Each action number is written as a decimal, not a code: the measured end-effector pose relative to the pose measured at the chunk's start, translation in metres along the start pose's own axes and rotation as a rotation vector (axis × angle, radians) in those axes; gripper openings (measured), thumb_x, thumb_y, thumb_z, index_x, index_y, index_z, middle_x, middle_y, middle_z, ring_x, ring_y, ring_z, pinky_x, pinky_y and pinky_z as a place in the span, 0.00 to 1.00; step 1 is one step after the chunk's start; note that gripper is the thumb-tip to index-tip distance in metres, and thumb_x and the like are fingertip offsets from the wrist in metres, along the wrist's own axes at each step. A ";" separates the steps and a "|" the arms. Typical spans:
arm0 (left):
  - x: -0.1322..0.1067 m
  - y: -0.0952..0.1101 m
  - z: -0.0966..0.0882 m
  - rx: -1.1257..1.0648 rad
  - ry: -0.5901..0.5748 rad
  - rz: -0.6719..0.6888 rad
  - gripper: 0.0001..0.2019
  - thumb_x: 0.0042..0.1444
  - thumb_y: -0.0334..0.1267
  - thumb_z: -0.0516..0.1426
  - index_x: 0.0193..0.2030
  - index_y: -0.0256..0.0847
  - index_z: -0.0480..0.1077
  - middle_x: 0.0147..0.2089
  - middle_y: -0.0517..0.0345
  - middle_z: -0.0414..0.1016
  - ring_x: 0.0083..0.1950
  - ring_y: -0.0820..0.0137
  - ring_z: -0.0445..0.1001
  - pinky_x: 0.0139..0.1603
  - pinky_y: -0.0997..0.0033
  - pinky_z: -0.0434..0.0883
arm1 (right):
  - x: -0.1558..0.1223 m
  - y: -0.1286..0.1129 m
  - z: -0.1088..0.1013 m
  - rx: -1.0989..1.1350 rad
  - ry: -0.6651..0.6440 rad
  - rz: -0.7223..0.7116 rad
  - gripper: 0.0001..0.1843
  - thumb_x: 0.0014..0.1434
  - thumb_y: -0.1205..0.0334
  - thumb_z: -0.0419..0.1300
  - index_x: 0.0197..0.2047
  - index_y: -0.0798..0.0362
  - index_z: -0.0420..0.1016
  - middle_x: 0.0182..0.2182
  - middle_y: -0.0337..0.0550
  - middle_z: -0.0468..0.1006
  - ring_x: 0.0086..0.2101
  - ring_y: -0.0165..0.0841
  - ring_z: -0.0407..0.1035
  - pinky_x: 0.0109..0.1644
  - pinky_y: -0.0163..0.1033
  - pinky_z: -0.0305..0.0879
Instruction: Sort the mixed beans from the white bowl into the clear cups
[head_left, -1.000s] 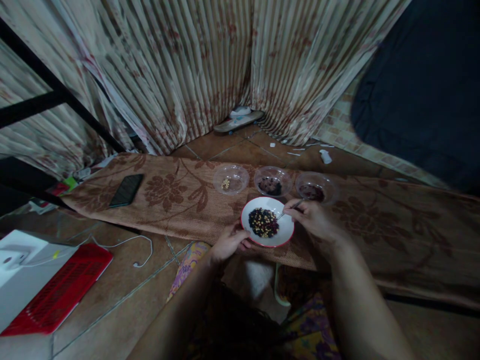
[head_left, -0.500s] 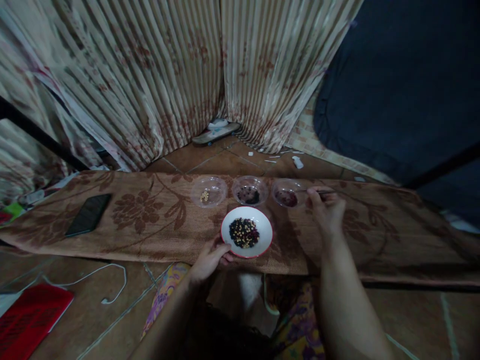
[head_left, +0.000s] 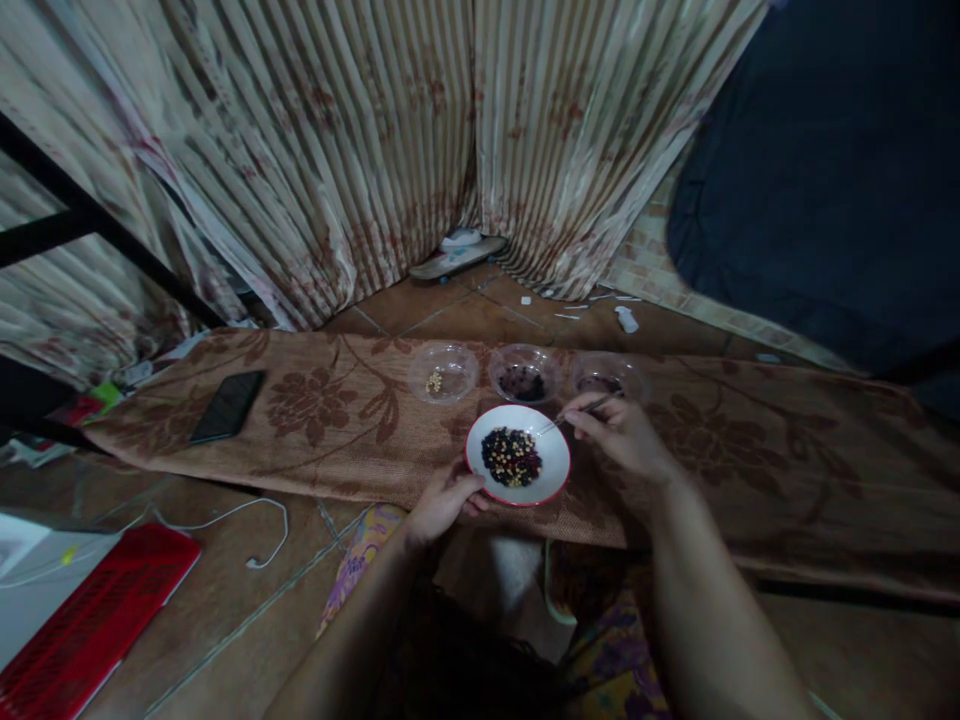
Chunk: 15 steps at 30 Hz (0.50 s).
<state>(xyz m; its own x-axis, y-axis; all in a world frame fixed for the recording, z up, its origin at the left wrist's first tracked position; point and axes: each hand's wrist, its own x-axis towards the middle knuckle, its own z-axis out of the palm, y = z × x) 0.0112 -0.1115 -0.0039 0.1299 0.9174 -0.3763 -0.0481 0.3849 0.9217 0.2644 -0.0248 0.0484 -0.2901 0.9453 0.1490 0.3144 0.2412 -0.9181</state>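
My left hand [head_left: 447, 499] grips the near left rim of a white bowl with a red edge [head_left: 553, 467], thumb on the rim and fingers below. Black, yellow and dark red beans or seeds lie mixed in it. My right hand [head_left: 616, 430] pinches slim metal tweezers [head_left: 553, 424], their tips over the bowl's right inner side; whether they hold a bean is too small to tell. Behind the bowl stand three clear plastic bowls: the left bowl [head_left: 459, 360] with yellow pieces, the middle bowl [head_left: 517, 358] with black ones, the right bowl [head_left: 626, 372] with dark red ones, partly hidden.
A brown flowered cloth [head_left: 360, 455] covers the long, narrow table. A dark phone [head_left: 227, 406] lies on its left part. Beyond are a skateboard [head_left: 461, 260] on the tiled floor and striped curtains [head_left: 360, 150]. A red basket [head_left: 105, 610] and a white cable [head_left: 281, 530] are at lower left.
My right hand has brought the tweezers from the right plastic bowl back to the white bowl. My left hand still holds the rim. The whole view has shifted slightly.
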 end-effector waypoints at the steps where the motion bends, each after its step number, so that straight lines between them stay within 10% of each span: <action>1: 0.000 0.000 0.000 -0.003 -0.002 0.001 0.15 0.51 0.41 0.60 0.42 0.34 0.69 0.28 0.57 0.75 0.25 0.75 0.73 0.25 0.79 0.66 | -0.001 -0.001 0.002 0.009 -0.040 0.015 0.17 0.55 0.47 0.62 0.32 0.54 0.76 0.26 0.42 0.76 0.26 0.31 0.68 0.31 0.37 0.66; 15: 0.000 0.001 0.000 0.010 -0.023 0.007 0.14 0.51 0.40 0.59 0.42 0.33 0.69 0.28 0.57 0.75 0.25 0.75 0.72 0.25 0.78 0.66 | 0.000 0.013 0.014 -0.045 -0.143 0.082 0.15 0.56 0.49 0.61 0.33 0.53 0.74 0.24 0.38 0.72 0.23 0.30 0.64 0.28 0.35 0.62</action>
<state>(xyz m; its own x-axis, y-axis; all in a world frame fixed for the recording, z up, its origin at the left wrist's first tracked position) 0.0111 -0.1109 -0.0035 0.1528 0.9172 -0.3679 -0.0387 0.3776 0.9252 0.2560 -0.0241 0.0310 -0.3864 0.9221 0.0180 0.3818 0.1777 -0.9070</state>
